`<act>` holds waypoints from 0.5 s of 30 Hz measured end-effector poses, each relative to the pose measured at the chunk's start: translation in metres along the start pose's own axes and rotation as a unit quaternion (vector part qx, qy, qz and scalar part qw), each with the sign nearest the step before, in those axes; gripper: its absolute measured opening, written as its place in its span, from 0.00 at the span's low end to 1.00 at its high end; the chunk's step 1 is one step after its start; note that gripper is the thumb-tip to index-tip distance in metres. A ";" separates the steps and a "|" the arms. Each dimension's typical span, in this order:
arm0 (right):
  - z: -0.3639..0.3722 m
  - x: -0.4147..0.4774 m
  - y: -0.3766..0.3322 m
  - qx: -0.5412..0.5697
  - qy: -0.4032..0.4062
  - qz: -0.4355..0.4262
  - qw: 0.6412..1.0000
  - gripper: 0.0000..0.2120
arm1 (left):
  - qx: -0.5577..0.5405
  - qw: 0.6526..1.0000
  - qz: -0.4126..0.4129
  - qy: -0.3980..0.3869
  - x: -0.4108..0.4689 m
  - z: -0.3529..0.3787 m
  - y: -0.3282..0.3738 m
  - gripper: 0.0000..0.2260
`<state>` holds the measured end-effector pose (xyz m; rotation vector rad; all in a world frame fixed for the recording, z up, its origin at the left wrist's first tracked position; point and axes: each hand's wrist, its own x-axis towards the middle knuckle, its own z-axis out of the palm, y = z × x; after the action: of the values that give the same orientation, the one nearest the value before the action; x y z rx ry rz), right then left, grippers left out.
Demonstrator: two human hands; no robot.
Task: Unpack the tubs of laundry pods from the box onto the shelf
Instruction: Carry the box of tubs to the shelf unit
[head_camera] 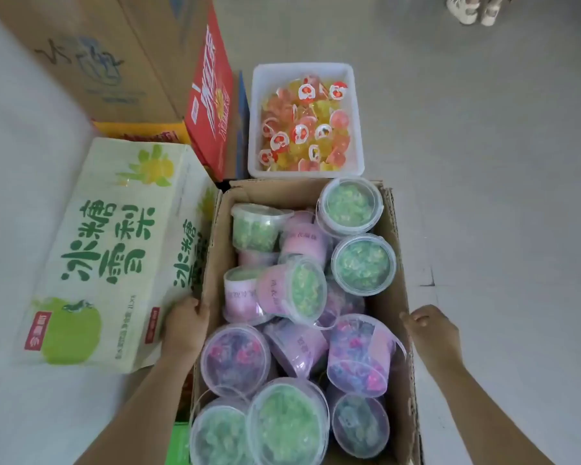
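Box as dial centre, left to right: at 10 o'clock a green-printed drinks carton [114,250] lies tight against the box [217,250]. At 9 o'clock the left hand [185,325] curls its fingers round the box's left wall, prob. to steady or shift it before unloading. Inside, a dozen or so tubs of laundry pods [363,263] (green, pink, purple) sit jumbled, some upright, others tipped on their sides. None is lifted out, and the shelf is out of frame. At 12 o'clock, just beyond the box, is a white crate [302,67] of small fruit-coloured cups. At 3 o'clock the right hand [431,330] sits at the right wall, fingers bent. Whether they grip the rim can't be told from this angle. Unpacking looks not yet begun.
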<state>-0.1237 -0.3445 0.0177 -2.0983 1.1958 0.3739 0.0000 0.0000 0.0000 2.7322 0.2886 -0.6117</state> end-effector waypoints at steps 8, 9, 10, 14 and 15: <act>0.023 0.020 0.005 -0.004 -0.015 0.028 0.999 0.16 | -0.150 0.988 -0.006 -0.018 0.020 0.022 0.001 0.16; 0.027 0.022 0.005 0.000 -0.011 0.032 0.999 0.17 | -0.165 0.986 -0.007 -0.015 0.021 0.027 0.001 0.18; 0.030 0.022 0.004 0.009 -0.007 0.038 0.999 0.18 | -0.174 0.985 -0.011 -0.007 0.022 0.031 0.001 0.19; 0.042 0.022 0.006 0.049 0.013 0.054 0.997 0.19 | -0.194 0.980 -0.007 0.031 0.020 0.039 0.001 0.19; 0.044 0.022 0.006 0.058 0.013 0.057 0.997 0.20 | -0.196 0.980 -0.008 0.026 0.019 0.040 -0.001 0.20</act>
<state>-0.1137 -0.3308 -0.0289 -1.9459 1.3242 0.3224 0.0012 -0.0111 -0.0428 2.3687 0.3990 -0.4337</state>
